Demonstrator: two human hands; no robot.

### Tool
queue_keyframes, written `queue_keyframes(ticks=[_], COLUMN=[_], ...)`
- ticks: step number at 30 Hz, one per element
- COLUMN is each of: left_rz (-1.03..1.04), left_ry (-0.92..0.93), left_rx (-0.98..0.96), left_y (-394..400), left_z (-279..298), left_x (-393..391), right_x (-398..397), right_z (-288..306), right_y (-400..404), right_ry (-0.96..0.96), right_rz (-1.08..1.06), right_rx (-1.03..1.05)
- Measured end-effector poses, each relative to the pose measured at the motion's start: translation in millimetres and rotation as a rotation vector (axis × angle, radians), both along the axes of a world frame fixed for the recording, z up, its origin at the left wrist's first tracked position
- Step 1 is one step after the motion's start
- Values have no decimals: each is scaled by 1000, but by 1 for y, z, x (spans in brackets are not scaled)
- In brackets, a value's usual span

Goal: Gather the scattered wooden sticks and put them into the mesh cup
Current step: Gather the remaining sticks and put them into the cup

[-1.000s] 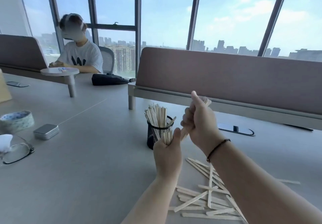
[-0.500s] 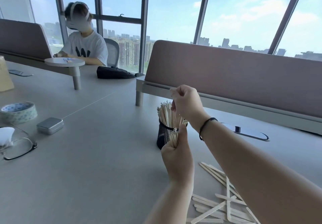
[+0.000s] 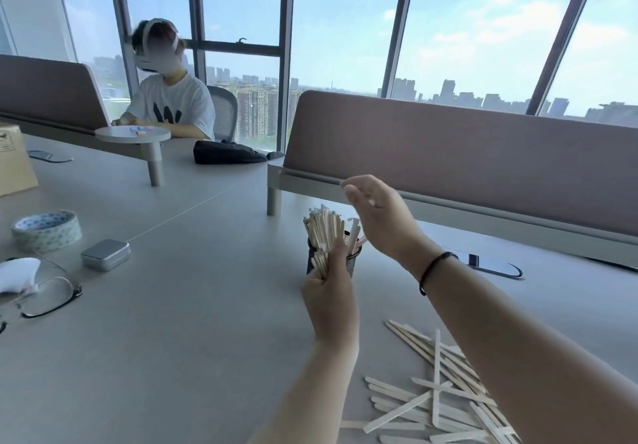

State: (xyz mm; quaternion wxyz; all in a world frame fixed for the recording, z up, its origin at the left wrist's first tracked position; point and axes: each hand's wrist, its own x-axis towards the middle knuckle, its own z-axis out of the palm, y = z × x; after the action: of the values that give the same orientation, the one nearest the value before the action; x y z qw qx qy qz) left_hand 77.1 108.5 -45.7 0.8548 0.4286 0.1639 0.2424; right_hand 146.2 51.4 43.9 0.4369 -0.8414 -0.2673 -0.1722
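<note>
Left hand [image 3: 329,297] grips a small bundle beside the well-filled mesh cup [image 3: 348,264]; right hand [image 3: 378,217] hovers open, seemingly empty. Many wooden sticks [image 3: 438,398] remain scattered on the desk [image 3: 193,305].

My left hand [image 3: 328,291] and its bundle sit right in front of the mesh cup [image 3: 352,264], whose mouth is crowded with upright sticks [image 3: 322,226] (only the right side shows a gap). Loose sticks [image 3: 438,398] litter the table [image 3: 193,305] under my right arm; leftward, bare tabletop reaches the tin [image 3: 106,254].
</note>
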Motion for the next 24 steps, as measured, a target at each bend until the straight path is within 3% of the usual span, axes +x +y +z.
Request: queue_keyframes(ticks=[3,8,14,19,24], left_rz=[-138,-191,-159,-113,-68], left_ry=[-117,-259,-138,48,152], left_rx=[-43,98,279,509,560], left_y=[11,25,38,32,25], left_z=[22,87,130,89,72], left_x=[-4,14,60,85,88], right_x=[-34,-88,-136,-147,-148], right_z=[-8,-50,-84,-93,-99], right_y=[-42,-123,-192,-211,-206], right_ry=[118,234,252,224,217], right_rz=[-78,-188,-236,-273,-213], right_rx=[343,473,284,247,249])
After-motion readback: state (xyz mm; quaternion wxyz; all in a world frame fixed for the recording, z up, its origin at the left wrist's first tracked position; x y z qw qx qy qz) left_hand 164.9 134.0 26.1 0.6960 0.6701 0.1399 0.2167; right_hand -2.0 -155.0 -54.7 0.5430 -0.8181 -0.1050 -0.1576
